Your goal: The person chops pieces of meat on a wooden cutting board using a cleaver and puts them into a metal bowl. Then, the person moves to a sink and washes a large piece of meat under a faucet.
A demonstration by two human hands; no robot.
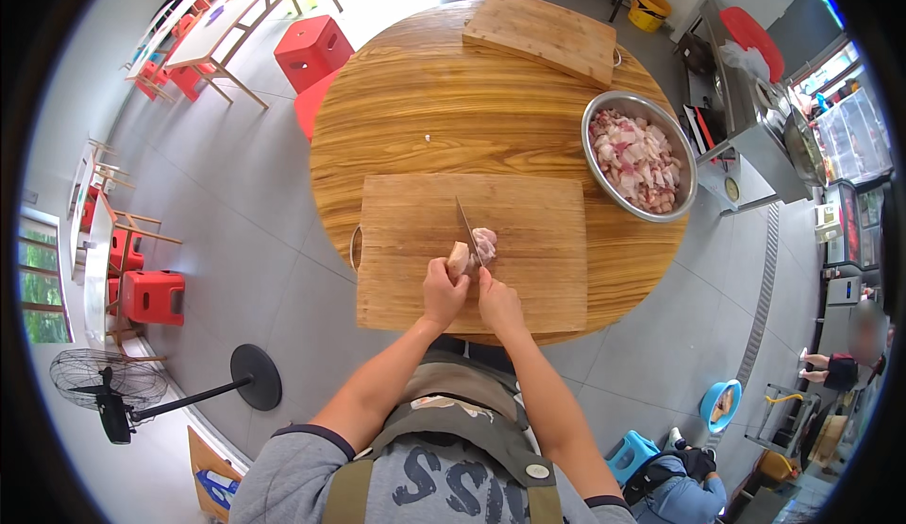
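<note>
A wooden cutting board [410, 219] lies at the near side of a round wooden table. My left hand [444, 290] grips a pale piece of raw meat [459, 258] over the board. In my right hand [498, 300] is the handle of a kitchen knife [465, 219], its blade pointing away from me between that piece and another piece of raw meat [485, 244] just right of the blade. A steel bowl [589, 163] heaped with cut raw meat [633, 156] stands to the right of the board.
A second cutting board [541, 35] lies at the table's far edge, and a small white scrap [427, 138] is on the tabletop [396, 99]. Red stools [311, 49] stand to the left. A standing fan [258, 377] is at lower left. A person [672, 485] sits at lower right near a blue basin [720, 406].
</note>
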